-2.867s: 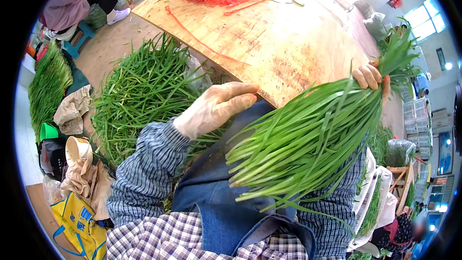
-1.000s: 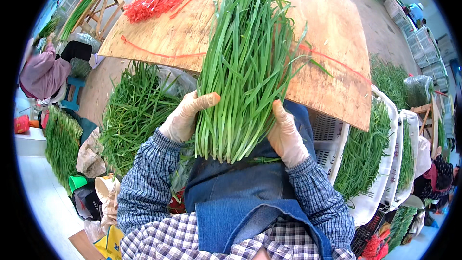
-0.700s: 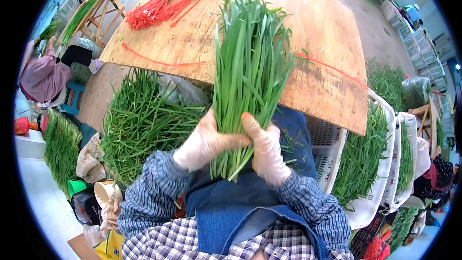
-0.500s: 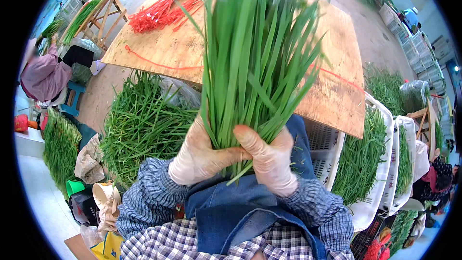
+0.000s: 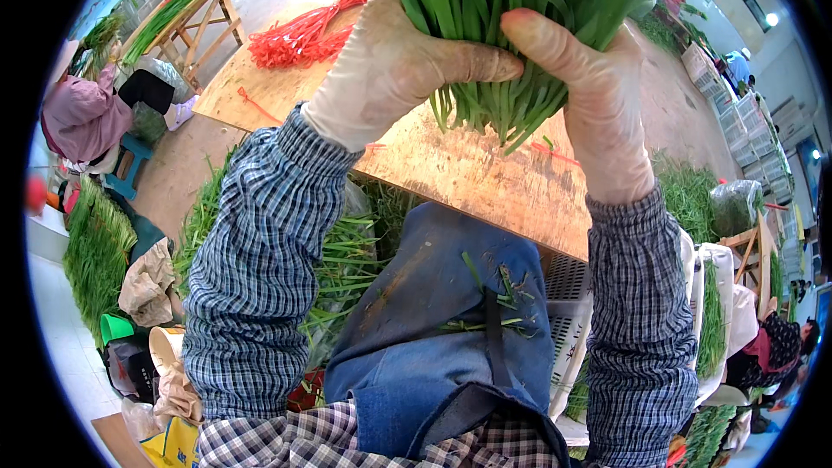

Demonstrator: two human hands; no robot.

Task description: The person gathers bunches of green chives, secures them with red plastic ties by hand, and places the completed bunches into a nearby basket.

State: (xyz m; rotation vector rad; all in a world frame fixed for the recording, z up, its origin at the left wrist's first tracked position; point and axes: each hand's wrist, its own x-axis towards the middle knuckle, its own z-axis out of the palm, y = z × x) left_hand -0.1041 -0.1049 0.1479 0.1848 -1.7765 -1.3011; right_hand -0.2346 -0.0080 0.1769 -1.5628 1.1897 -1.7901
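A thick bundle of garlic chives (image 5: 511, 17) is raised over the wooden tabletop (image 5: 459, 178), its leaves running out past the upper edge of the view. Both my hands wear pale thin gloves. My left hand (image 5: 386, 69) grips the bundle's left side, and my right hand (image 5: 602, 95) clasps its right side; the thumbs point at each other across the front. Cut stem ends hang below the thumbs, apart from the board. Farther back on the tabletop lies a heap of red ties (image 5: 299, 39). A single red strand (image 5: 254, 107) rests near its left edge.
Loose chives (image 5: 347, 264) are piled on my left, partly behind my arm. White crates (image 5: 568, 312) stand to the right of my blue apron (image 5: 433, 312), which has leaf scraps on it. A person in a pink top (image 5: 87, 117) sits at far left.
Both hands have lifted the bundle up and forward, from above my lap to over the tabletop. Its stem ends now show below my thumbs, and my forearms are stretched out.
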